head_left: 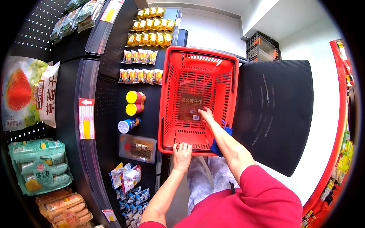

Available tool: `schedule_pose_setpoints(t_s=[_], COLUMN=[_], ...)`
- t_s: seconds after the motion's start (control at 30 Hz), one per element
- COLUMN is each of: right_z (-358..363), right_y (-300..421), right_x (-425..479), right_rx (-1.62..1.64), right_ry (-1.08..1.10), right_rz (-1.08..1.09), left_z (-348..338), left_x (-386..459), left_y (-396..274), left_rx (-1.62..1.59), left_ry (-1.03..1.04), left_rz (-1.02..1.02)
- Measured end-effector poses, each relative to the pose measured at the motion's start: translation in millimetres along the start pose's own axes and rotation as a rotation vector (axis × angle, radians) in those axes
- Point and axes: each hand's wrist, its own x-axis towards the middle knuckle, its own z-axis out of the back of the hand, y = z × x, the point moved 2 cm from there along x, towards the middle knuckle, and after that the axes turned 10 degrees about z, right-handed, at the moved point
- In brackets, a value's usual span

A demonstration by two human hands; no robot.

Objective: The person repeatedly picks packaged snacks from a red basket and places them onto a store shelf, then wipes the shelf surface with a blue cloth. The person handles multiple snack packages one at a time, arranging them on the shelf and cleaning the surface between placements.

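Observation:
A red plastic shopping basket stands in front of me, with dark carrying handles folded along its rim. My left hand has its fingers hooked over the basket's near rim. Inside, a flat clear packet of dark brown food lies on the slotted bottom. My right hand reaches down into the basket, fingertips at the packet's right edge; whether they pinch it is not plain. Blue fabric shows at the basket's near right corner, partly behind my right forearm.
Black shelving at left holds yellow-wrapped snacks, yellow-lidded tubs, a blue canister, a similar flat brown packet and a strawberry-printed bag. A scuffed black panel lies to the right. Black crates stand beyond.

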Motion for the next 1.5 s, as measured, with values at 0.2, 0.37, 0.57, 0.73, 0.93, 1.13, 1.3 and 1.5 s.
schedule_pose_setpoints(t_s=[0.2, 0.37, 0.57, 0.73, 0.93, 1.13, 1.3, 1.5], right_z=[-3.7, -3.3, -2.9, -4.9, -17.0, 35.6, 99.0, 138.8], right_y=[2.1, -1.7, -20.1, 21.7, 44.5, 84.1, 128.3, 180.4], right_x=[-3.5, 4.1, 23.1, -1.7, -15.6, -83.6, -170.9, -299.5], right_rx=[0.022, -0.142, 0.041, 0.047, -0.188, 0.171, 0.355, 0.092], right_ry=[-0.034, -0.185, -0.023, 0.125, 0.106, 0.154, 0.394, 0.611], right_rz=[-0.106, -0.022, -0.025, 0.066, 0.292, 0.417, 0.345, 0.458], left_z=[3.8, 7.1, 6.9, 6.8, 14.1, 58.3, 120.9, 162.1], left_x=[5.1, 6.3, 7.4, 7.3, 8.5, 13.2, 2.9, -31.5], left_y=[-2.2, -3.6, -1.6, -2.4, -5.1, -1.5, 16.4, 44.2], left_rx=[0.014, 0.002, -0.015, -0.005, 0.001, -0.349, -0.767, -1.213], left_ry=[0.021, -0.003, -0.025, -0.02, 0.019, 0.05, -0.208, -0.131], left_rz=[0.006, -0.005, -0.013, 0.002, 0.015, -0.005, 0.343, 0.628])
